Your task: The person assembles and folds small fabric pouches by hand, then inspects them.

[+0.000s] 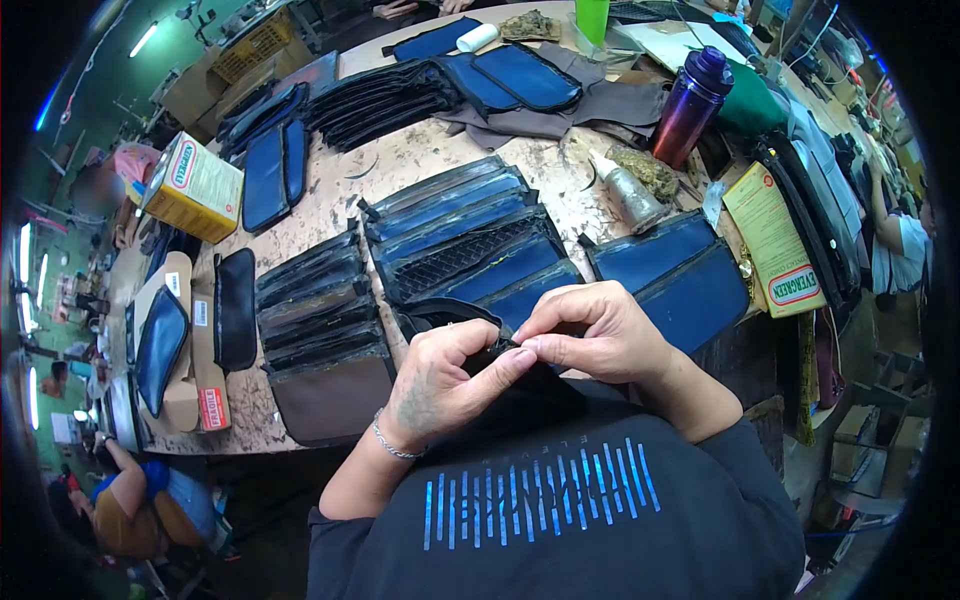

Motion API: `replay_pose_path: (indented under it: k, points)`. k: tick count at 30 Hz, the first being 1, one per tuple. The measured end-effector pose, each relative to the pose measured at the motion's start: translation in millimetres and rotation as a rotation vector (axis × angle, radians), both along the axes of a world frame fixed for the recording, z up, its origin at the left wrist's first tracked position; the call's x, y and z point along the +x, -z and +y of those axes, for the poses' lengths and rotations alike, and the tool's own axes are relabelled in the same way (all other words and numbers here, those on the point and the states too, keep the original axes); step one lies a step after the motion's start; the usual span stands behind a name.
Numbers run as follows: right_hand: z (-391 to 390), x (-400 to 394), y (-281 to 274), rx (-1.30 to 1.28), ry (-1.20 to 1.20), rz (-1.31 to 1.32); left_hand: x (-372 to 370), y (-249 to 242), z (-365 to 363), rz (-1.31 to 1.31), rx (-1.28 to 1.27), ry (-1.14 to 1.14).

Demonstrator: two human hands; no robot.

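Close to my chest, a black fabric or leather piece (440, 312) with a curved edge is held between my hands. My left hand (440, 375), with a chain bracelet at the wrist, pinches its edge between thumb and fingers. Against it, my right hand (600, 335) grips the same edge with thumb and forefinger, the fingertips of both hands nearly touching. Much of the piece is hidden behind the hands and blends with the dark shirt. Just beyond lie overlapping blue and black panels (455, 220), a row of dark strips (315, 300) and blue panels (680, 280) at the right.
A yellow-white can (195, 188) stands at left, another (775, 240) at right. Near the latter are a purple bottle (695, 105) and a glue-smeared squeeze bottle (630, 195). Stacked black pieces (380, 100) lie at the back, a cardboard box (195, 350) at left. Other people sit around.
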State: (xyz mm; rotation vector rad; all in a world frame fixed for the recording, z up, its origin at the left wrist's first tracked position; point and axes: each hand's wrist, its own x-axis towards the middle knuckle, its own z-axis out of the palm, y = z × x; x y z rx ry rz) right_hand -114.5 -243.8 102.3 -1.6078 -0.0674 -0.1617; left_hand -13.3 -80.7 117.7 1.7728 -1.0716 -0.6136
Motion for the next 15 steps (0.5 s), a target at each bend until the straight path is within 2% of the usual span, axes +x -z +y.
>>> replay_pose_path:
  k: [2, 5, 6, 8, 12, 15]
  points:
    - [4.2, -0.9, 0.4, -0.086, 0.075, -0.003, 0.1, 1.8, 1.3, -0.014, -0.009, 0.007]
    - [13.8, -0.6, 3.8, -0.021, 0.147, -0.059, 0.3, 2.2, 2.4, 0.021, -0.037, -0.013]
    - [13.0, -0.9, 4.4, 0.162, 0.069, 0.036, 1.8, 2.2, 3.8, 0.009, -0.045, 0.014]
    - [13.6, 0.0, 7.5, 0.261, 0.037, 0.028, 4.3, 4.9, 6.4, -0.001, -0.053, 0.042]
    - [15.2, 4.9, 19.7, 0.538, -0.042, 0.055, 7.0, 13.4, 9.1, 0.167, -0.085, 0.081]
    - [17.7, 4.0, 23.8, 0.504, -0.031, 0.034, 8.2, 13.1, 8.8, 0.251, -0.066, 0.068]
